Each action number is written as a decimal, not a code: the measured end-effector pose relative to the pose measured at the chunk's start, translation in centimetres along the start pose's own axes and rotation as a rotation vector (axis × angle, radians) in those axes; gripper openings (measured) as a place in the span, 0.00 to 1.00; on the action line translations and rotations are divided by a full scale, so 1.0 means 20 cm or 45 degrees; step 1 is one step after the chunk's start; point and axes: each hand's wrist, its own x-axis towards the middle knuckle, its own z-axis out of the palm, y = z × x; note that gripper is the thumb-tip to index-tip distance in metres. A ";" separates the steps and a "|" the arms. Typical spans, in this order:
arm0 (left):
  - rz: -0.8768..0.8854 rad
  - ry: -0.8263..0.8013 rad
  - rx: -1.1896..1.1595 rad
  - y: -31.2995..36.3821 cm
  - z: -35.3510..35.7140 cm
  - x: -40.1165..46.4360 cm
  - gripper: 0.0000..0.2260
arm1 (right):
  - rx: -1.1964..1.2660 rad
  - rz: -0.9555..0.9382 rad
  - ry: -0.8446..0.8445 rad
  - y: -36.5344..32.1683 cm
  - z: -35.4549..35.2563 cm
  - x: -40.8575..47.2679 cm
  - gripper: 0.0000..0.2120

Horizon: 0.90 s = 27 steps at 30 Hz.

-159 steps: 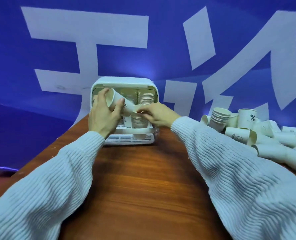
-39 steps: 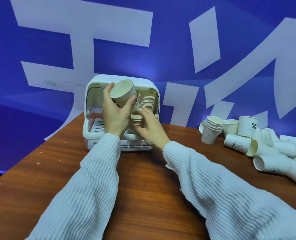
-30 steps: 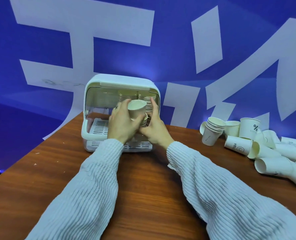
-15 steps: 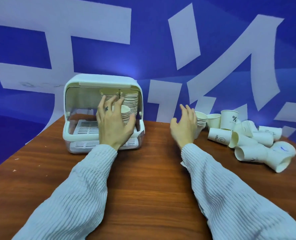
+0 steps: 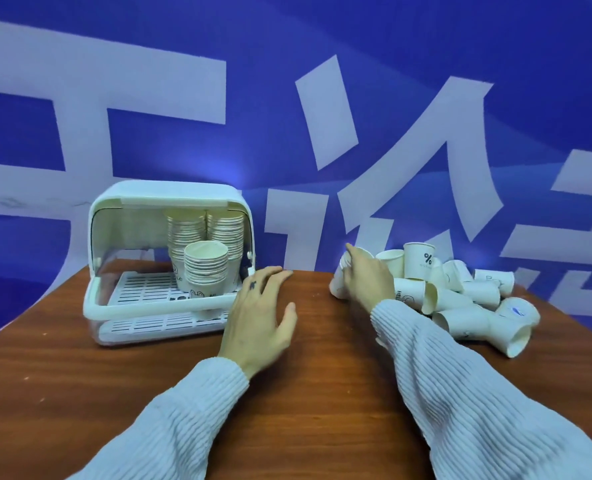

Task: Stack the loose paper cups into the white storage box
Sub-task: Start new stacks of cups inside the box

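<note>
Across the wooden table [image 5: 322,393], the white storage box [image 5: 170,202] at left-centre holds three cup stacks [image 5: 206,268], while loose paper cups [image 5: 460,299] lie heaped at right. Fetching is in hand: the right hand [image 5: 367,282] curls round a nested stack at the heap's edge, which next needs lifting boxward. Half a second ago it hovered spread; the left hand [image 5: 260,320], then at the front stack, now hangs flat and empty.

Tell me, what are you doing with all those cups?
A person is putting paper cups into a white storage box on a wooden table. Three stacks of cups stand inside the open box, on its right side. The left hand is open over the table beside the box and holds nothing. The right hand reaches into the pile of loose cups on the right, touching a small nested stack; whether it grips it is unclear.
</note>
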 end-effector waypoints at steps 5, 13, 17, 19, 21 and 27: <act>0.069 -0.113 0.043 0.01 0.05 -0.02 0.29 | 0.766 -0.048 -0.161 -0.11 -0.07 -0.12 0.23; 0.037 -0.180 0.129 0.02 0.02 0.00 0.39 | 1.013 -0.397 -0.568 -0.23 -0.25 -0.31 0.07; -0.025 -0.116 0.096 0.04 -0.04 0.01 0.39 | 0.886 -0.489 -0.571 -0.27 -0.29 -0.32 0.10; -0.031 -0.095 0.088 0.04 -0.08 0.02 0.40 | 0.973 -0.472 -0.545 -0.31 -0.31 -0.31 0.07; 0.001 -0.090 0.121 0.04 -0.13 0.04 0.39 | 1.012 -0.450 -0.534 -0.34 -0.33 -0.31 0.07; -0.252 0.184 0.122 -0.10 -0.40 0.13 0.39 | 1.296 -0.363 0.072 -0.50 -0.42 -0.15 0.08</act>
